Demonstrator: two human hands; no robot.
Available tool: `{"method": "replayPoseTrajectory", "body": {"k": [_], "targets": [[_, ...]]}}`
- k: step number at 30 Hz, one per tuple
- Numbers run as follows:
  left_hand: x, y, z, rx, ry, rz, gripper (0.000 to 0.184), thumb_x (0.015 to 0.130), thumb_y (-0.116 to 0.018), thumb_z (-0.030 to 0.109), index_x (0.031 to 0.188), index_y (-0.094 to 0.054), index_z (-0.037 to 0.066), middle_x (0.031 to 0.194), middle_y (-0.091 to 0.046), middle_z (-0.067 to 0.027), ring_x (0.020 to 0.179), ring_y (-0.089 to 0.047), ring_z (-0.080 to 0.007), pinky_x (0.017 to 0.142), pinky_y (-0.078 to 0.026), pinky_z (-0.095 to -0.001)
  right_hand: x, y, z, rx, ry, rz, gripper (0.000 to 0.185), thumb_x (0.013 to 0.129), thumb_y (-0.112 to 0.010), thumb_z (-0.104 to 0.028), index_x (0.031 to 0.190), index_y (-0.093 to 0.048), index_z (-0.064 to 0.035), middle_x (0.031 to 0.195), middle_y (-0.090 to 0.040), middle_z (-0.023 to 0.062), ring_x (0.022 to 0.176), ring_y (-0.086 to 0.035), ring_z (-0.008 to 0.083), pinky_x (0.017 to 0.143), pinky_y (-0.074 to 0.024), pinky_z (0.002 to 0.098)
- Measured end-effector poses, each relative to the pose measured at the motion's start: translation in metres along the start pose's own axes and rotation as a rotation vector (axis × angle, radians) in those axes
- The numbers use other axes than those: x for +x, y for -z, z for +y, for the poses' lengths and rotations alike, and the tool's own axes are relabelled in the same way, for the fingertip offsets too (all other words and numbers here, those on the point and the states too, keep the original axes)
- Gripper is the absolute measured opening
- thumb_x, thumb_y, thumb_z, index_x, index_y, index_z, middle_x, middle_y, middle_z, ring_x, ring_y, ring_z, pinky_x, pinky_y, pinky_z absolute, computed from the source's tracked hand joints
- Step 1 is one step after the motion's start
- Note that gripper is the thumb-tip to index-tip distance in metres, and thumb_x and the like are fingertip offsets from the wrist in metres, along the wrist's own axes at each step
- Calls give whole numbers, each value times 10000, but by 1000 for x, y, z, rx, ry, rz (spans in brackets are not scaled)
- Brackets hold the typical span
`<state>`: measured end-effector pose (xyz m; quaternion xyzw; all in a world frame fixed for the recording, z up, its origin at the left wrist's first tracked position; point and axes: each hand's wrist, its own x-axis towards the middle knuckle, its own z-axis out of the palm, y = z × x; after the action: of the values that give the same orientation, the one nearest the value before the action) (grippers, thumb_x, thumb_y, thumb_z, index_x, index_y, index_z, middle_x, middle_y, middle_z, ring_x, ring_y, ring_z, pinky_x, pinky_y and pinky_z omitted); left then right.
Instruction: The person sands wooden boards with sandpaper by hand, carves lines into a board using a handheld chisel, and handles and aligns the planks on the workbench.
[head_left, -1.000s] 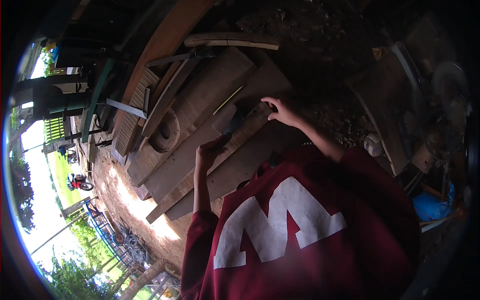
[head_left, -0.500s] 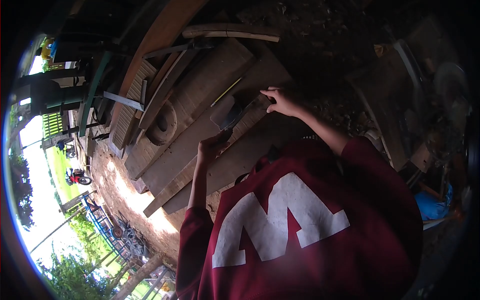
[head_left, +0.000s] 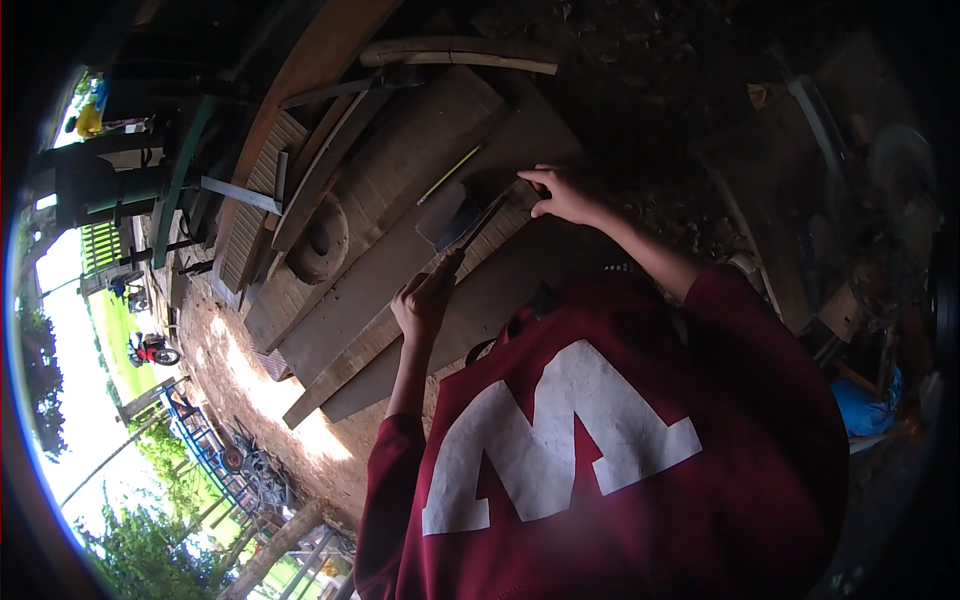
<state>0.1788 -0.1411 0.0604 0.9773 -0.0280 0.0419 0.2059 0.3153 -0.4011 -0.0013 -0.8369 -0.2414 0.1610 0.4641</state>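
My left hand point(head_left: 425, 300) is closed around the dark handle of a flat tool point(head_left: 462, 250), whose thin edge points up and right along a narrow board point(head_left: 365, 343). My right hand point(head_left: 565, 195) has its thumb and fingers around the board's upper end, though the grip is partly lost in shadow. A flat dark piece point(head_left: 452, 222) shows beside the tool; its outline is unclear. Further up lies a thin yellow stick point(head_left: 449, 175) on the wide planks point(head_left: 400, 175).
A round wooden ring point(head_left: 318, 240) lies left on the planks. Beyond it are a metal square point(head_left: 241, 194) and long curved timbers point(head_left: 300, 75). A blue bag point(head_left: 862, 405) is at the right, and a red motorbike point(head_left: 153, 351) stands outside at far left.
My left hand has turned the tool from showing its flat face to nearly edge-on, lined up along the board. My right hand stays at the board's upper end.
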Motion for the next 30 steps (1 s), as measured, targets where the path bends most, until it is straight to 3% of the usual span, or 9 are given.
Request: {"method": "replayPoseTrajectory", "body": {"k": [5, 12, 20, 24, 26, 30], "targets": [[8, 10, 2, 185, -249, 116, 344, 636, -697, 105, 967, -654, 186, 630, -576, 10, 510, -555, -130, 464, -431, -272, -1, 3, -3, -2, -2, -8, 597, 565, -734, -75, 1119, -521, -11, 811, -530, 78, 752, -530, 220, 684, -433, 324], [27, 26, -6, 388, -425, 110, 398, 636, -683, 149, 1020, -626, 232, 651, -525, 28, 531, -533, -129, 512, -424, -262, -2, 0, 1, 39, 6, 13, 590, 569, -728, -73, 1119, -523, -19, 821, -534, 76, 762, -534, 218, 692, -435, 324], [42, 35, -8, 73, -122, -156, 352, 655, -700, 180, 1002, -641, 199, 603, -558, -38, 521, -563, -189, 494, -448, -310, -6, 3, -5, 28, -6, 27, 569, 590, -729, -95, 1121, -530, -44, 852, -545, 70, 781, -550, 211, 698, -440, 323], [38, 25, -24, -78, -106, -206, 385, 637, -719, 178, 1014, -638, 187, 622, -581, -62, 560, -591, -204, 513, -460, -320, -6, 0, 0, 36, -17, 35, 572, 596, -730, -100, 1129, -528, -52, 858, -544, 68, 771, -547, 207, 692, -440, 322], [34, 24, -22, -156, 50, -314, 396, 663, -711, 110, 1049, -621, 114, 842, -657, -92, 766, -638, -137, 644, -494, -264, -6, -1, 1, 40, -20, 16, 616, 587, -728, -83, 1164, -510, -84, 823, -508, 39, 755, -517, 176, 688, -427, 304], [31, 21, -22, -190, 61, -303, 411, 659, -718, 92, 1056, -614, 93, 847, -657, -97, 781, -633, -130, 658, -496, -254, -7, 1, -1, 27, -54, -16, 616, 594, -727, -85, 1170, -509, -95, 823, -508, 37, 747, -513, 172, 677, -426, 305]]}}
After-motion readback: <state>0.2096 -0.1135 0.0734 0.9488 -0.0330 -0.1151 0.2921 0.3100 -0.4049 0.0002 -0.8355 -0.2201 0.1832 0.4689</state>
